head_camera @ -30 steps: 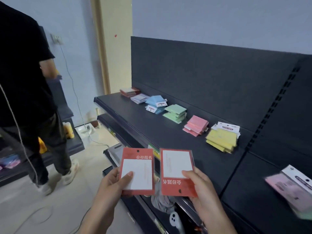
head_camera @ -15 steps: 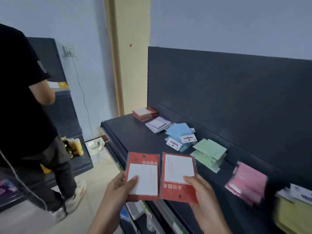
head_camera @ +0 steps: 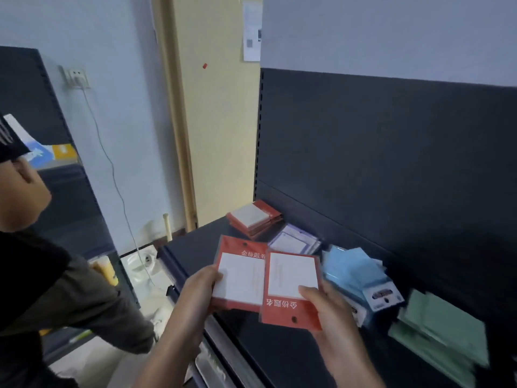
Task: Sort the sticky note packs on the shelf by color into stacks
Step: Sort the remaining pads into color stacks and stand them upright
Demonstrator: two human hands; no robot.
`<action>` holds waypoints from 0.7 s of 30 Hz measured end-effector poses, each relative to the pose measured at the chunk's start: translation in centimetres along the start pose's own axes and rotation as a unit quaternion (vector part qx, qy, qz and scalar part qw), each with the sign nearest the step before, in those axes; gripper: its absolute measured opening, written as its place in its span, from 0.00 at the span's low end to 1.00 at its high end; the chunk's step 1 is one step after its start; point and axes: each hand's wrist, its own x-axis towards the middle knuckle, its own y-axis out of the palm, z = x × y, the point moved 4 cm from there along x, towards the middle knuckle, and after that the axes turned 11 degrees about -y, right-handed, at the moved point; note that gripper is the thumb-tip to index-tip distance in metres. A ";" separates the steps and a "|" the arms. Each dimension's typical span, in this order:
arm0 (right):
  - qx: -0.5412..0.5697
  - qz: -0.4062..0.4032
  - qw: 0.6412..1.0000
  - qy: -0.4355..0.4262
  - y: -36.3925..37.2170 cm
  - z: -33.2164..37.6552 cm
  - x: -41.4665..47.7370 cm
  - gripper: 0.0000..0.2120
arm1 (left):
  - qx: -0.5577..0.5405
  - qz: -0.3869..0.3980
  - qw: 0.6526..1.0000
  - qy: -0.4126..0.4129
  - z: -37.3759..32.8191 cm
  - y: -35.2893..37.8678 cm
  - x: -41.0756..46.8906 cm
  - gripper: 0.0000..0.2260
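Observation:
My left hand (head_camera: 200, 292) grips a red sticky note pack (head_camera: 240, 275) by its left edge, thumb on the white front. My right hand (head_camera: 333, 317) holds a second red pack (head_camera: 291, 289), turned upside down and overlapping the first. Both hover over the dark shelf (head_camera: 195, 247). Along the shelf's back lie a red stack (head_camera: 254, 218), a purple stack (head_camera: 295, 242), a blue stack (head_camera: 361, 275) and a green stack (head_camera: 439, 329).
A person in a black shirt (head_camera: 42, 289) stands close on the left, in front of another dark shelf unit (head_camera: 64, 191). A wall socket (head_camera: 76, 77) with a hanging cable is on the wall. Lower shelves jut out below my hands.
I have moved left along the shelf toward the red stack, which now lies just beyond my hands. The pink and yellow stacks have left the view. The two packs now overlap.

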 end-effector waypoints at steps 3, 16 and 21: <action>-0.012 -0.047 0.999 -0.010 2.7 -0.3 3.7 0.11 | 0.026 0.059 0.998 -0.003 -3.3 0.1 5.0 0.11; -0.115 -0.238 0.961 -0.085 10.9 -1.9 19.4 0.14 | 0.177 0.138 0.972 0.066 -12.0 4.6 21.7 0.09; -0.209 -0.279 0.936 -0.054 11.3 -5.0 22.8 0.24 | 0.430 0.039 0.891 0.143 -10.7 5.6 24.8 0.14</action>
